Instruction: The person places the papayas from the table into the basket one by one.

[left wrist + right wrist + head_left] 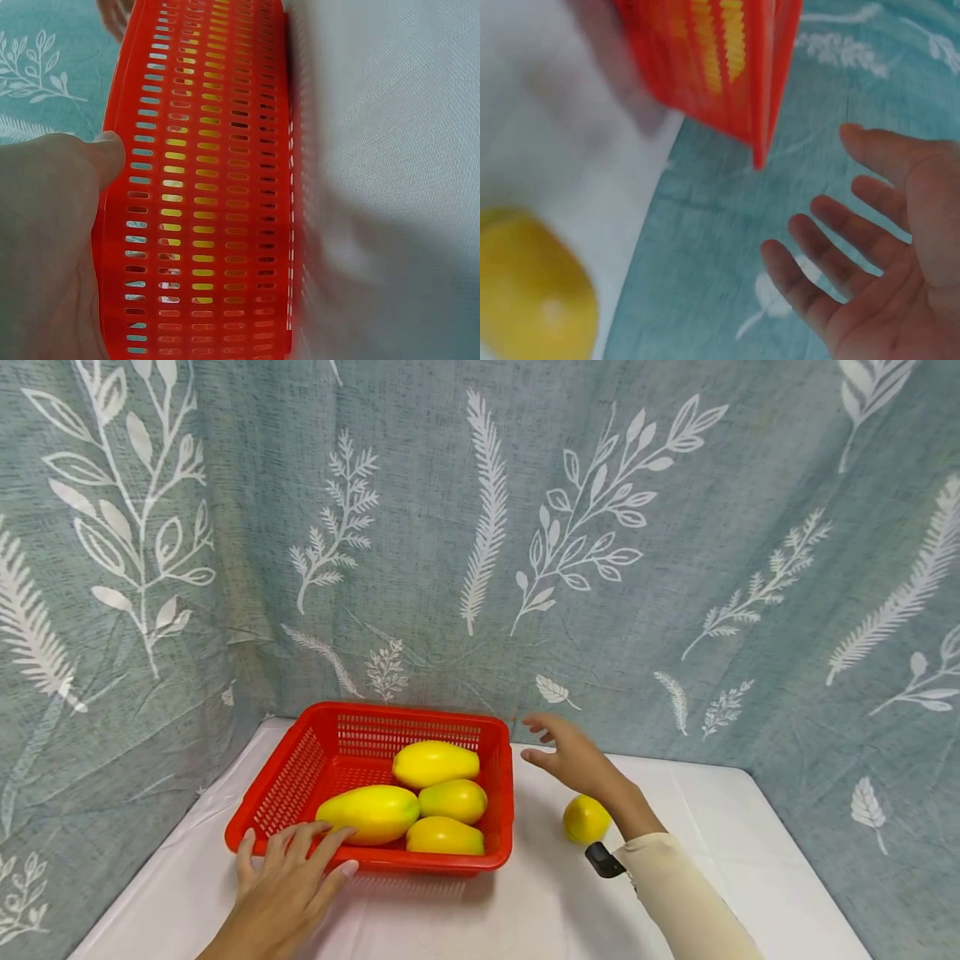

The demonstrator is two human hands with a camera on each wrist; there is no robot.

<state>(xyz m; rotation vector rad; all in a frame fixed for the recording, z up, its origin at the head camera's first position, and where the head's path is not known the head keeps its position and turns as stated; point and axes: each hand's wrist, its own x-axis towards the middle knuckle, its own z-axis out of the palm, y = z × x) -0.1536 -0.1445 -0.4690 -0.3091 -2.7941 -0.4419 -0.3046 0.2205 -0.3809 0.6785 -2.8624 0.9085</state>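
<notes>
A red plastic basket (pixel 262 760) with slotted walls holds several smooth yellow papaya-like fruits (pixel 371 812). My left hand (pixel 288 881) grips the basket's near rim at the left, its fingers over the edge. In the left wrist view the thumb (pixel 111 159) lies against the outside of the rim, and the other fingers are hidden behind it. Past the basket's right side, my right hand (pixel 573 764) is in the air with fingers apart and nothing in it. One more yellow fruit (pixel 585 820) lies on the table below the right forearm, which partly covers it.
A white cloth (pixel 705 827) covers the table. Green-grey curtains (pixel 420 527) with white leaf prints stand close behind the basket and at both sides. A black strap piece (pixel 603 860) sits at the right wrist beside a cream sleeve (pixel 686 893).
</notes>
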